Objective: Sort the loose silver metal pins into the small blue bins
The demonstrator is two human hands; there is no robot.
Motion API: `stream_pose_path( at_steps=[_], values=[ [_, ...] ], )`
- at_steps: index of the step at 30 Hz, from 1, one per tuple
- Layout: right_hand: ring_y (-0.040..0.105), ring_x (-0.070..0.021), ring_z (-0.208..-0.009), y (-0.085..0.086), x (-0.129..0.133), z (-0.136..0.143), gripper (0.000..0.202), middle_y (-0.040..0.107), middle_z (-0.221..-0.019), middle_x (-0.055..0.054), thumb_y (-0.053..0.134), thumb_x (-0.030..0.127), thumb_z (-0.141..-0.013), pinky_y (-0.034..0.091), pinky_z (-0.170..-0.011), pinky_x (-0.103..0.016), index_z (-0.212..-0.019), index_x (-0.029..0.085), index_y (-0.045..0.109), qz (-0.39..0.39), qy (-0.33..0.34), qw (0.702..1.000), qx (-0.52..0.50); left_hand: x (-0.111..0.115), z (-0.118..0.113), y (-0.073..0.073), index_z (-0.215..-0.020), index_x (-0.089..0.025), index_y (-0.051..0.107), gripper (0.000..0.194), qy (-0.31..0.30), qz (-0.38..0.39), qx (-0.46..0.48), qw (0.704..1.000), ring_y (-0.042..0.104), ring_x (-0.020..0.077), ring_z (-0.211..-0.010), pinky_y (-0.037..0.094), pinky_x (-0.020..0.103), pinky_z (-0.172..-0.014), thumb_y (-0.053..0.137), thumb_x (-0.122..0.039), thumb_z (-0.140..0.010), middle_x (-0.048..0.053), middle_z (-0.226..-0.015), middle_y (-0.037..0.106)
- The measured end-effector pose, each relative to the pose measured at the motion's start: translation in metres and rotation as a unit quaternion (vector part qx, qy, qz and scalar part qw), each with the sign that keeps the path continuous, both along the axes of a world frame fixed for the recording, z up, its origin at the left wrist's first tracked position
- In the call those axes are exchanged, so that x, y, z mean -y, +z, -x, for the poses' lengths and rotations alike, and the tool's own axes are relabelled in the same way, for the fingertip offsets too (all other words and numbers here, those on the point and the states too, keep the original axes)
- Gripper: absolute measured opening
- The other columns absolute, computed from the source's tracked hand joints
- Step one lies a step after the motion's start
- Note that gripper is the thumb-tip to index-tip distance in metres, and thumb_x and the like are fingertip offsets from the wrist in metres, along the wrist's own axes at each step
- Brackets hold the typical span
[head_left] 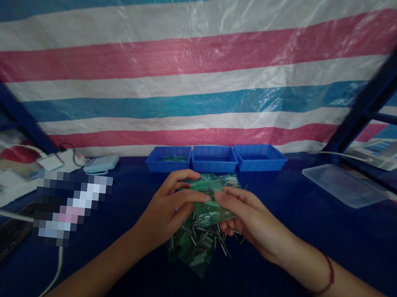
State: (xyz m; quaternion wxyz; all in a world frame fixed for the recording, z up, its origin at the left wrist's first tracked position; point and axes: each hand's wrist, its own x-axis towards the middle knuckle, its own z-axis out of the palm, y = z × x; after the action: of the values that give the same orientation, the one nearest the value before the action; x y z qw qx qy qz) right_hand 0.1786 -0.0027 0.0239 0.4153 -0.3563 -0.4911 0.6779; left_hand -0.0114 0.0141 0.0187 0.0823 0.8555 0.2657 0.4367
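Note:
Between my two hands is a clear greenish plastic bag (pixel 209 213), held above the table. My left hand (pixel 175 200) pinches its left side with thumb and fingers. On the other side, my right hand (pixel 243 210) grips the bag, thumb on top and fingers curled beneath. Under the bag lies a heap of thin metal pins (pixel 222 243), partly hidden by it. A second greenish plastic bag (pixel 196 259), with short pieces in or under it, spreads toward me. Whether the held bag contains pieces is hard to make out.
Three blue trays stand behind my hands: the left tray (pixel 168 165) has small greenish pieces, beside the middle tray (pixel 214 164) and right tray (pixel 260 163). A translucent lid (pixel 349 185) lies at right. Cables, a power strip (pixel 60 160) and a light-blue case (pixel 101 164) occupy the left.

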Motion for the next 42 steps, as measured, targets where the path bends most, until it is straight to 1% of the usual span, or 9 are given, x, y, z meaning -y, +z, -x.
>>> stream_pose_path(
  at_steps=[5,10,16,20,23,27,34,37,42],
  values=[
    [0.043,-0.0073,-0.051,0.0,-0.001,0.0,0.029,0.048,-0.06,0.004,0.061,0.044,-0.078,0.035,-0.047,-0.022,-0.07,0.018,0.05,-0.14,-0.025,0.986,0.085,0.005,-0.005,0.002,-0.124,-0.027,0.048,0.034,0.029,0.28,0.136,0.95,0.061,0.0166,-0.078,0.051,0.03,-0.068,0.042,-0.033,-0.091,0.006,-0.106,0.061],
    [0.039,-0.0096,-0.054,-0.003,0.002,0.002,0.03,0.043,-0.059,0.004,0.054,0.041,-0.083,0.034,-0.05,-0.025,-0.064,0.019,0.045,-0.234,-0.071,0.958,0.152,0.008,-0.016,0.002,-0.094,-0.02,0.065,0.029,0.003,0.419,0.11,0.901,0.059,0.0152,-0.063,0.048,0.025,-0.056,0.056,-0.043,-0.081,0.001,-0.074,0.064],
    [0.043,-0.0101,-0.055,-0.004,0.0,0.002,0.037,0.046,-0.062,0.003,0.046,0.054,-0.085,0.035,-0.049,-0.024,-0.073,0.02,0.049,-0.18,-0.108,0.966,0.151,0.006,-0.014,-0.003,-0.081,-0.019,0.063,0.014,0.083,0.268,0.092,0.955,0.057,0.0141,-0.064,0.047,0.025,-0.058,0.056,-0.031,-0.084,0.0,-0.07,0.06],
    [0.039,-0.0075,-0.041,0.0,-0.002,-0.001,0.061,0.047,-0.051,0.001,0.026,0.071,-0.082,0.026,-0.037,-0.021,-0.06,0.018,0.048,0.032,-0.003,0.991,0.133,0.007,-0.008,-0.006,-0.098,-0.025,0.063,0.021,0.07,-0.009,0.011,0.997,0.056,0.0183,-0.091,0.046,0.033,-0.081,0.052,-0.013,-0.086,0.003,-0.092,0.06],
    [0.046,-0.007,-0.046,0.004,0.001,-0.002,0.046,0.055,-0.058,0.0,0.05,0.06,-0.079,0.032,-0.04,-0.019,-0.067,0.017,0.055,0.065,0.05,0.995,0.048,0.009,-0.006,-0.009,-0.106,-0.03,0.061,0.037,0.075,-0.102,-0.03,0.992,0.047,0.0222,-0.105,0.041,0.04,-0.09,0.049,-0.004,-0.082,0.005,-0.109,0.052],
    [0.049,-0.0074,-0.053,0.006,0.001,-0.003,0.025,0.056,-0.066,0.002,0.066,0.042,-0.074,0.039,-0.047,-0.02,-0.077,0.017,0.06,0.017,0.001,1.0,-0.009,0.009,-0.008,-0.01,-0.113,-0.032,0.057,0.045,0.079,-0.032,0.016,0.996,0.045,0.0239,-0.11,0.043,0.04,-0.088,0.048,-0.005,-0.079,0.006,-0.124,0.043],
    [0.05,-0.0121,-0.061,-0.002,-0.004,-0.006,0.022,0.057,-0.068,0.0,0.059,0.041,-0.08,0.041,-0.053,-0.026,-0.079,0.018,0.059,-0.227,-0.086,0.96,0.137,0.008,-0.025,-0.001,-0.104,-0.02,0.062,0.026,-0.041,0.397,0.12,0.909,0.062,0.0191,-0.081,0.05,0.031,-0.072,0.049,-0.035,-0.086,0.005,-0.093,0.066],
    [0.052,-0.0133,-0.065,-0.002,-0.002,-0.005,0.019,0.057,-0.073,-0.001,0.054,0.039,-0.084,0.042,-0.057,-0.028,-0.083,0.02,0.057,-0.274,-0.124,0.935,0.188,-0.006,-0.023,0.006,-0.094,-0.018,0.064,0.023,-0.004,0.362,0.114,0.925,0.063,0.0186,-0.08,0.05,0.031,-0.075,0.057,-0.036,-0.081,0.005,-0.088,0.068],
    [0.054,-0.013,-0.068,-0.001,0.0,-0.004,0.022,0.054,-0.085,-0.002,0.049,0.039,-0.086,0.044,-0.058,-0.028,-0.096,0.02,0.049,-0.269,-0.141,0.935,0.181,-0.08,0.023,0.035,-0.109,-0.015,0.058,0.03,0.273,0.209,0.036,0.938,0.064,0.0195,-0.085,0.049,0.03,-0.075,0.05,-0.033,-0.085,0.006,-0.094,0.068]
  ],
)
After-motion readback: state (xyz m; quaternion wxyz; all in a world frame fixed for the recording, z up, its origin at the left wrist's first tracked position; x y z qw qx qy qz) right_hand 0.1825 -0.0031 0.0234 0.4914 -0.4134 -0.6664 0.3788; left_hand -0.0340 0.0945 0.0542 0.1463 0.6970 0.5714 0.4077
